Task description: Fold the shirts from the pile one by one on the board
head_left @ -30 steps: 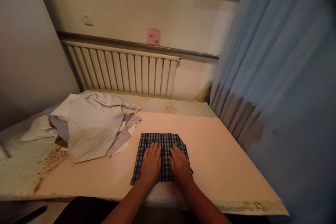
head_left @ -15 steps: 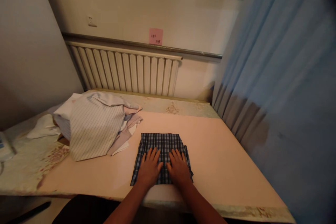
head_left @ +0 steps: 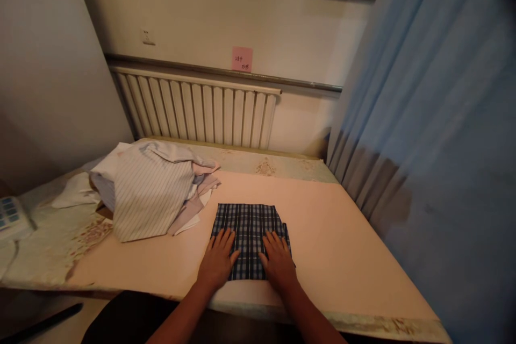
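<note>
A dark blue and black plaid cloth garment [head_left: 249,231], folded into a rough square, lies flat near the front edge of the table. My left hand [head_left: 217,258] rests palm down on its left side, fingers stretched out. Flat on the right side lies my right hand [head_left: 278,260], its fingers spread too. Neither hand grips the cloth. The garment's upper right corner is uneven, with a fold sticking out. Parts of its lower left and lower right are hidden under my hands.
A heap of clothes with a striped shirt [head_left: 151,193] on top lies to the left on the pink table surface [head_left: 334,236]. A white device with buttons [head_left: 14,220] sits at the far left. Behind are a radiator [head_left: 201,110] and, at right, a blue curtain [head_left: 435,172].
My left hand has slid left toward the garment's side edge, and my right hand has shifted slightly right. The whole view has turned a little to the left.
</note>
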Tool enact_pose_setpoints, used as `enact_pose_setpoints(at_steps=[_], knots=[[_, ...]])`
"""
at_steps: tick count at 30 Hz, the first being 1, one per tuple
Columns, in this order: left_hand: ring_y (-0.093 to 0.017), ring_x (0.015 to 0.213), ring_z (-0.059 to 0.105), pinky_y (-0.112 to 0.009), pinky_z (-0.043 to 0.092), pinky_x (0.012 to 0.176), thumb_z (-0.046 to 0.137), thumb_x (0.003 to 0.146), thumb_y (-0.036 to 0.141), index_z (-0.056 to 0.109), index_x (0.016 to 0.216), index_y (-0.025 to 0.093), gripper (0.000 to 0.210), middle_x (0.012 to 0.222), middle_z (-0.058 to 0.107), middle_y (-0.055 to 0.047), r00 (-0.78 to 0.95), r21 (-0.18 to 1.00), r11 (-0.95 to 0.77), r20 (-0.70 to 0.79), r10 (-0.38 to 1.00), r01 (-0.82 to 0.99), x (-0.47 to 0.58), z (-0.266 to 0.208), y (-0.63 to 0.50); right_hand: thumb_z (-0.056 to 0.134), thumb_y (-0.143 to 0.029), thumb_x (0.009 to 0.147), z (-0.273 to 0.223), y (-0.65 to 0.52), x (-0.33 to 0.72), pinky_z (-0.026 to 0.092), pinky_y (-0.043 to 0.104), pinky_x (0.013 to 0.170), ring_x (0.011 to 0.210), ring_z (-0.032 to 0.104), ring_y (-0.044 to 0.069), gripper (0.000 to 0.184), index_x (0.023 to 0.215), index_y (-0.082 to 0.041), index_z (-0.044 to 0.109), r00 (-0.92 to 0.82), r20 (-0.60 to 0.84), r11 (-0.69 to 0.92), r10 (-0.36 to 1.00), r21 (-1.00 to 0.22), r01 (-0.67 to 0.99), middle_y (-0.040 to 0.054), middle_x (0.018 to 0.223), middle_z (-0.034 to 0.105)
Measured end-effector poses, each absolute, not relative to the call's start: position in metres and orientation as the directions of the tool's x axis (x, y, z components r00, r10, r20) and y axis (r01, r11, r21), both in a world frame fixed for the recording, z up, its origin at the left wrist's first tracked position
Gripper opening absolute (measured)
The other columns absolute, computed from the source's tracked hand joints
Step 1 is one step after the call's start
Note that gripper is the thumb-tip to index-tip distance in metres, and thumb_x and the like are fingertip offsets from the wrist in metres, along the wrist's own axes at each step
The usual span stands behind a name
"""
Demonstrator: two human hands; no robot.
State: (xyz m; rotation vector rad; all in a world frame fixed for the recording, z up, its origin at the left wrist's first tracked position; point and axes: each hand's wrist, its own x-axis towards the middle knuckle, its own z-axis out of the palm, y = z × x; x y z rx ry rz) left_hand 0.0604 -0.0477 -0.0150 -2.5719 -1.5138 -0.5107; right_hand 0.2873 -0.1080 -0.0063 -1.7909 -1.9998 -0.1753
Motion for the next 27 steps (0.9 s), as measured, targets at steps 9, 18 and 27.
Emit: enact_pose_setpoints(at_steps=[9,18,27], knots=[[-0.026,0.141,0.032,-0.049,0.03,0.112,0.036,0.095,0.045,0.038,0.145,0.024,0.054,0.151,0.041,-0.004,0.455,0.09,-0.512,0.349,0.82,0.854,0.04,-0.018,-0.057,0.046,-0.038,0.096,-0.012,-0.116,0.29,0.028,0.048,0.113,0.138,0.036,0.027,0.044,0.135,-0.021,0.053,-0.073,0.432,0.16,0.899,-0.17,0.972,0.0066,0.145,0.047],[-0.026,0.141,0.033,-0.049,0.03,0.112,0.037,0.095,0.043,0.038,0.145,0.023,0.054,0.151,0.042,-0.004,0.465,0.094,-0.526,0.355,0.811,0.845,0.036,-0.02,-0.059,0.045,-0.036,0.096,-0.01,-0.119,0.287,0.029,0.047,0.113,0.137,0.038,0.026,0.042,0.134,-0.02,0.054,-0.071,0.443,0.151,0.894,-0.149,0.977,0.0069,0.143,0.05],[-0.026,0.139,0.036,-0.049,0.031,0.111,0.039,0.094,0.042,0.041,0.144,0.024,0.052,0.149,0.044,-0.004,0.465,0.093,-0.536,0.39,0.795,0.839,0.035,-0.021,-0.06,0.046,-0.036,0.096,-0.008,-0.119,0.288,0.029,0.048,0.113,0.138,0.037,0.026,0.042,0.134,-0.02,0.053,-0.067,0.427,0.152,0.902,-0.169,0.974,0.0073,0.144,0.049]])
